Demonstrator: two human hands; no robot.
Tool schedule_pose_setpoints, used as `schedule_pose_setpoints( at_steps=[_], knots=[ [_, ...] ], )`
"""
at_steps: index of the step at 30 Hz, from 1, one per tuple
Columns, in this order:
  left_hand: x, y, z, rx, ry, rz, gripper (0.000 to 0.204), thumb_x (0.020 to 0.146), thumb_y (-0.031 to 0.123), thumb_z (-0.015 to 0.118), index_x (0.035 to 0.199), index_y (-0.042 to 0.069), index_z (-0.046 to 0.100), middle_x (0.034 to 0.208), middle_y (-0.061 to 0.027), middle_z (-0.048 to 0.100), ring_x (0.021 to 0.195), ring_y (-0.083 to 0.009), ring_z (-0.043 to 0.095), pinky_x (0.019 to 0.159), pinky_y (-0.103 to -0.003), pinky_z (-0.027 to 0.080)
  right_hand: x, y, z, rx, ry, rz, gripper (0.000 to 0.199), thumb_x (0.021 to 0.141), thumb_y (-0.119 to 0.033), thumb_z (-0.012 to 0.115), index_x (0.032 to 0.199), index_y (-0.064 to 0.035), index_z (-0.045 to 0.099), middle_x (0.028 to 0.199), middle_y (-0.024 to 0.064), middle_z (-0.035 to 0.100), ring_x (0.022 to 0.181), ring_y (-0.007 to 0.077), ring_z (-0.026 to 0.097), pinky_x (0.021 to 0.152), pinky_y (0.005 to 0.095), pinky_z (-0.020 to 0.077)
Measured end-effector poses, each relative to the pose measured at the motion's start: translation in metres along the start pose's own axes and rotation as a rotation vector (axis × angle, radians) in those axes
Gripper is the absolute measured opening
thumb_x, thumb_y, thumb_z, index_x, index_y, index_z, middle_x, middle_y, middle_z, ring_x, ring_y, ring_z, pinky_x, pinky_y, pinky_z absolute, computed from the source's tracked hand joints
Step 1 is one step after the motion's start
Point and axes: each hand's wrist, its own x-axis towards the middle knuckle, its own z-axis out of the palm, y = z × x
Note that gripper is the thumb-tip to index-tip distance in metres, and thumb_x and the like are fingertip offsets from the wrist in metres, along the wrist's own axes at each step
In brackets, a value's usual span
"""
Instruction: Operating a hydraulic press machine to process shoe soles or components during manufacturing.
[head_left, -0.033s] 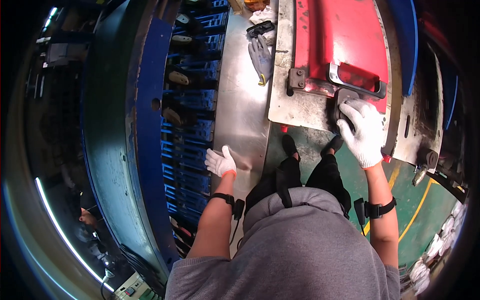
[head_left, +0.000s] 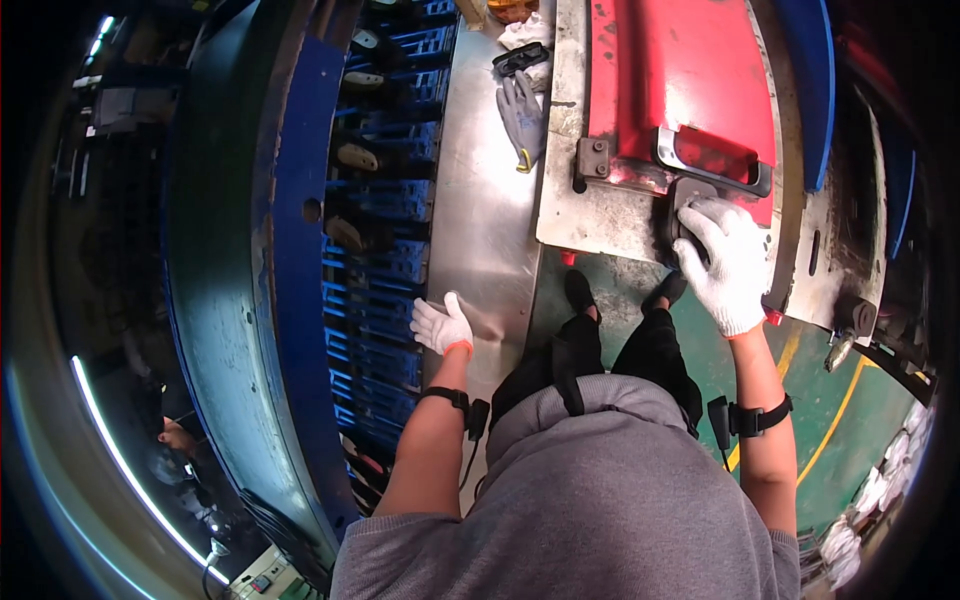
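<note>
My right hand (head_left: 725, 262), in a white knit glove, is curled over a dark, rounded piece (head_left: 688, 192) at the near edge of a red machine (head_left: 680, 70). Its fingers lie on top of that piece and the thumb is at its left side; my glove hides part of it. A dark-rimmed cutout (head_left: 715, 160) in the red cover is just beyond. Also gloved in white, my left hand (head_left: 442, 324) is open with fingers apart at the left edge of a metal worktop (head_left: 485, 215). Nothing shows in it.
A grey glove (head_left: 520, 115), a black object (head_left: 521, 59) and white cloth (head_left: 525, 32) lie on the worktop. Blue racks (head_left: 385, 260) carrying several dark shoe-like items run along the left, beside a blue machine frame (head_left: 300, 200). White bundles (head_left: 870, 490) lie at far right.
</note>
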Motion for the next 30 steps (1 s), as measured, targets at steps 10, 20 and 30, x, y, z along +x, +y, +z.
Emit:
schedule_pose_setpoints(
  at_steps=[10,20,30],
  knots=[
    [0.004,0.004,-0.007,-0.042,-0.082,-0.023,0.094,0.096,0.078,0.04,0.161,0.011,0.03,0.16,-0.0188,0.04,0.149,-0.0464,0.032,0.122,-0.06,0.024,-0.001,0.003,-0.004,0.064,0.019,0.013,0.032,0.082,-0.014,0.076,0.114,-0.011,0.072,0.113,0.0081,0.069,0.111,0.0304,0.063,0.096,0.0429,0.0482],
    [0.016,0.018,-0.015,0.003,-0.104,0.024,0.09,0.097,0.076,0.04,0.158,0.009,0.037,0.155,-0.0199,0.048,0.144,-0.0414,0.04,0.117,-0.056,0.032,-0.005,0.005,0.0,0.044,0.0,0.045,0.03,0.084,-0.016,0.074,0.114,-0.0126,0.073,0.115,0.0085,0.068,0.11,0.0307,0.061,0.095,0.0435,0.0471],
    [0.043,-0.043,-0.032,-0.2,0.237,-0.584,0.099,0.092,0.071,0.059,0.158,0.002,0.034,0.154,-0.0279,0.046,0.141,-0.0453,0.047,0.112,-0.059,0.041,-0.001,0.004,0.002,0.081,0.06,-0.002,0.031,0.083,-0.004,0.073,0.113,-0.0093,0.072,0.114,0.0098,0.07,0.11,0.0321,0.064,0.098,0.0431,0.0498]
  ],
)
